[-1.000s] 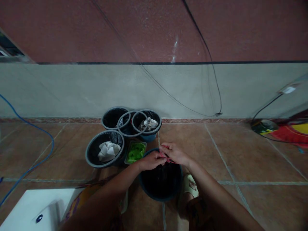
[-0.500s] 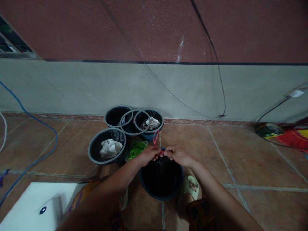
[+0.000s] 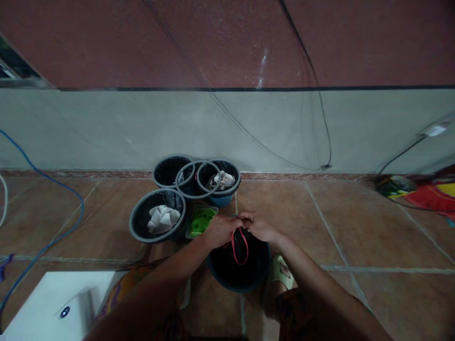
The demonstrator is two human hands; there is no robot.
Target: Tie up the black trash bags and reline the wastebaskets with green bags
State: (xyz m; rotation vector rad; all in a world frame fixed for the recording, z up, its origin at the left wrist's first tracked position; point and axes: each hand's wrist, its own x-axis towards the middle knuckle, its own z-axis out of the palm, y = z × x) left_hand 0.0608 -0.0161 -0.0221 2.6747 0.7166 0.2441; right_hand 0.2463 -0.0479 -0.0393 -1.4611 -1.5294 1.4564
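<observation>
Between my feet stands a dark round bin lined with a black garbage bag. Both hands meet at its far rim. My left hand is closed, its fingers pinched at the bag's top edge, where a red drawstring loops down into the bin. My right hand touches the left, fingers also closed at that edge. The fingertips partly hide what each one grips. Beside my left wrist sits a clear tub of green pieces.
Left of the tub is a bin with crumpled white paper. More lined bins stand by the wall, a loose grey ring resting on them. A white board-like object, a blue hose and a red cloth lie around.
The red drawstring loop stuck up beyond the far rim before; now it hangs down inside the bin. My hands have drawn closer together and touch.
</observation>
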